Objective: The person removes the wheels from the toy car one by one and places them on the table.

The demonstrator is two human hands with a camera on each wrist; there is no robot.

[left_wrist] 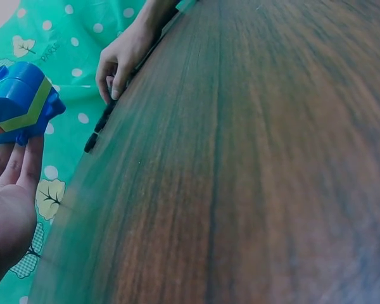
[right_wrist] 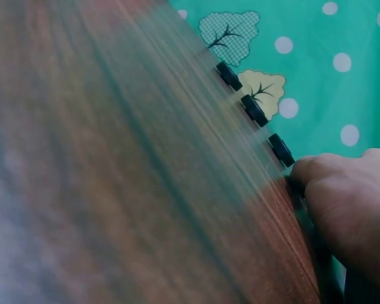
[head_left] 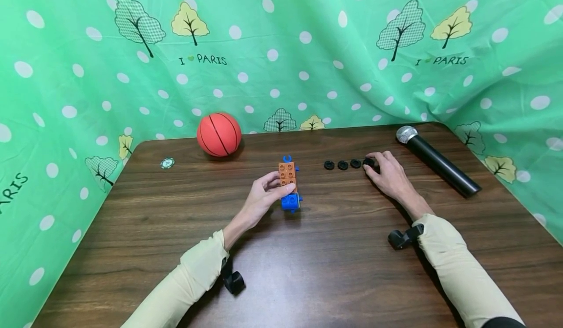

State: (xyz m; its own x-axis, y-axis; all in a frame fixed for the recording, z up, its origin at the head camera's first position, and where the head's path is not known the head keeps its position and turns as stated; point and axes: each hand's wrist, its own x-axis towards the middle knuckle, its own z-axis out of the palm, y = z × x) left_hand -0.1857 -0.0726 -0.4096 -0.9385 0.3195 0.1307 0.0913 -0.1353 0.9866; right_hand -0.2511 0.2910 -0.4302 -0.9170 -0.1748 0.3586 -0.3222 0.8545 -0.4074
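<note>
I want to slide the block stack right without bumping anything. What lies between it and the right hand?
In the head view, three small black wheels sit in a row between the block stack and the right hand, which touches a fourth.

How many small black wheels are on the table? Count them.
4. Three small black round wheels lie in a row on the brown wooden table; the fourth sits under the right hand fingertips. None seems hidden.

The right hand (head_left: 389, 174) partly covers the fourth black wheel (head_left: 368, 162), beside the microphone (head_left: 435, 160). The chip (head_left: 167, 163) left of the ball (head_left: 219, 134) is too small to read.
</note>
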